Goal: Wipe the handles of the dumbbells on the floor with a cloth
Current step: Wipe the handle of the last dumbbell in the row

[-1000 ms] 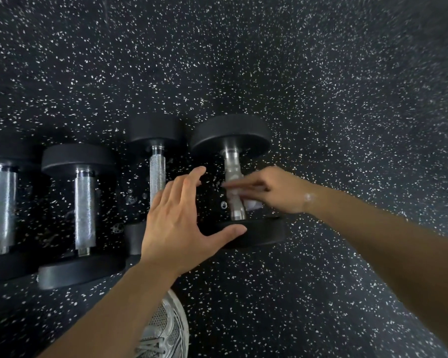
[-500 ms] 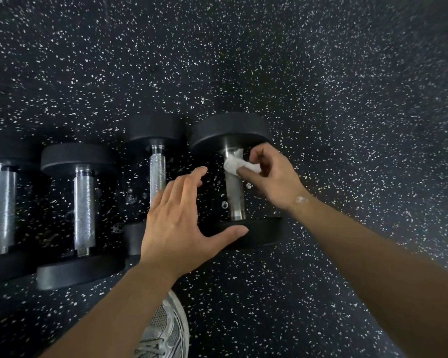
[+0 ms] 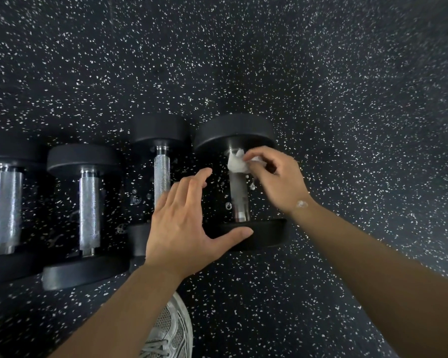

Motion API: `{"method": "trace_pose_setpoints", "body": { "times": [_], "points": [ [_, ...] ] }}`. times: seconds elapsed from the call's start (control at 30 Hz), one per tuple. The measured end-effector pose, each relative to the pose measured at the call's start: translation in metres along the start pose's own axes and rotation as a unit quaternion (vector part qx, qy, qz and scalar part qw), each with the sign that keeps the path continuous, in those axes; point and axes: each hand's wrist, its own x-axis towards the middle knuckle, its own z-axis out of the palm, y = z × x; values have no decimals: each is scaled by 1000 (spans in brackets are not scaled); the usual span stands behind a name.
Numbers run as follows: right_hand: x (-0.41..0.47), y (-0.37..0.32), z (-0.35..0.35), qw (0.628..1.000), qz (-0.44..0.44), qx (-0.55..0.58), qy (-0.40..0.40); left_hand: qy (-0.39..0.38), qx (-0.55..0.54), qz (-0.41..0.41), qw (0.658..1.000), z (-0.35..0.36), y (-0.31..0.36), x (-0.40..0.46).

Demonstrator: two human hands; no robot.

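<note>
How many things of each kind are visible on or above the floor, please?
Dumbbells: 4, at and
Cloth: 1
Hands: 2, left hand and right hand
Shoe: 1
Total: 8

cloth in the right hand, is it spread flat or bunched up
Bunched up. The white cloth is a crumpled wad pinched by the right hand against the far end of the rightmost dumbbell's handle.
</note>
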Motion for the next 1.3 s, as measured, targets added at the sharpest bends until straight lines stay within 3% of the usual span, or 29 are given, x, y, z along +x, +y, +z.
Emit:
{"method": "trace_pose_setpoints", "body": {
  "times": [0.2,0.37,0.47,0.53,0.6,0.67,0.77,0.9,0.97,1.1,1.17,1.23,1.3],
  "points": [
    [4,-3,4,989,-28,-131,60,0,3,3,1000,1,-1,0],
    [2,3,7,969,-77,-227,61,0,1,1,1000,1,-1,0],
    [-3,9,-4,970,-117,-211,-9,-4,-6,-1,1000,1,-2,0],
    [-6,10,-15,965,-139,-189,-117,-7,-10,-2,1000,1,-2,0],
    [-8,6,-22,944,-145,-195,-222,-7,-11,-2,1000,1,-2,0],
    [-5,1,-26,920,-161,-236,-267,-5,-7,-2,1000,1,-2,0],
    [4,-2,-24,909,-205,-310,-190,-8,-7,-4,1000,1,-1,0],
    [21,-1,-13,950,-170,-254,-65,-4,-7,-1,1000,1,-2,0],
    [18,-1,-11,948,-169,-248,-106,-7,-8,-1,1000,0,-3,0],
    [0,-1,-28,907,-136,-231,-325,-3,-11,1,1000,0,-2,0],
    [-2,-2,-35,884,-105,-232,-392,-4,-8,1,1000,0,-1,0],
    [2,-4,-35,880,-121,-263,-376,-5,-10,2,1000,0,0,0],
    [11,-5,-32,906,-147,-280,-281,-4,-10,4,1000,0,1,0]
  ]
}}
